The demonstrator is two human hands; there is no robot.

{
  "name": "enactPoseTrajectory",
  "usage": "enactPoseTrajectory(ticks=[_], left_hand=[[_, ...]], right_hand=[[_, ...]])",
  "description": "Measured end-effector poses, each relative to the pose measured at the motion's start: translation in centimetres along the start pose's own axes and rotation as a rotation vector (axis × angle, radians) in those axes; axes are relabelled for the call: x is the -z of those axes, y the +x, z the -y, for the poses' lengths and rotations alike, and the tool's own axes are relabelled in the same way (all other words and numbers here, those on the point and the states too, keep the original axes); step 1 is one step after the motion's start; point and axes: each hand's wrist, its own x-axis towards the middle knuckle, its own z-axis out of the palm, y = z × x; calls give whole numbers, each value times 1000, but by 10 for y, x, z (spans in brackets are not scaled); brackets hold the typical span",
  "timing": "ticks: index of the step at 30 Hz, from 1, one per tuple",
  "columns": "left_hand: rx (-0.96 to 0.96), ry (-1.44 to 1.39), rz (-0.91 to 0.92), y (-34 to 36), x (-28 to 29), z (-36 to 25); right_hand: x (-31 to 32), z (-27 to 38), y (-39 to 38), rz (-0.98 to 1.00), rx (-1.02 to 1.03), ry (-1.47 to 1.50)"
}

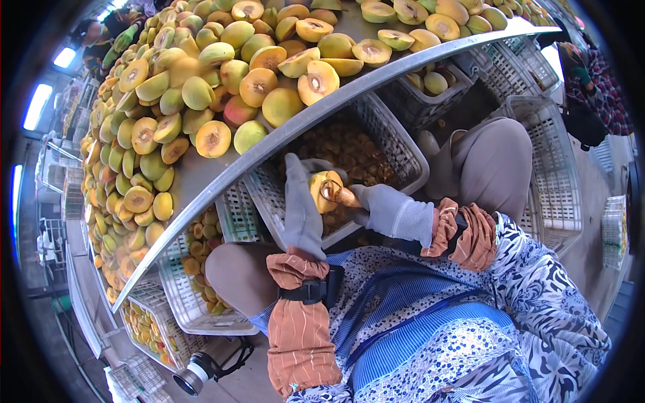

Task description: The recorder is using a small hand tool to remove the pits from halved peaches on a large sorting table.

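My left hand (302,205), in a grey glove, is closed around a halved yellow peach (316,191) with its cut face turned to the right. In my right hand (396,213), also gloved in grey, is a pitting tool with a short brown handle (348,197). Its curved metal loop (330,190) presses into the middle of the peach half. Both hands are over a grey plastic crate (393,138) between my knees, which holds brown pits and scraps. Part of the peach is hidden by my left fingers.
A metal-rimmed table (269,142) heaped with halved peaches (259,87) curves across the front. Beside my left knee stands a white crate (178,289) of peach halves; another crate (547,168) is at the right. A co-worker's green glove (124,39) shows far left, another person (598,94) far right.
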Motion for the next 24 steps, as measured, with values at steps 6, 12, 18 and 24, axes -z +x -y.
enactPoseTrajectory(ticks=[6, 12, 18, 24], left_hand=[[-410, 154, -228, -18, -28, 2], [-217, -361, -226, -21, -26, 3], [-91, -464, -171, -27, -25, -5], [-134, -533, -110, -22, -19, 4]], right_hand=[[7, 12, 2, -5, -25, 347], [17, 30, 0, 332, -294, 541], [12, 13, 3, 184, 117, 273], [8, 19, 3, 178, 45, 63]])
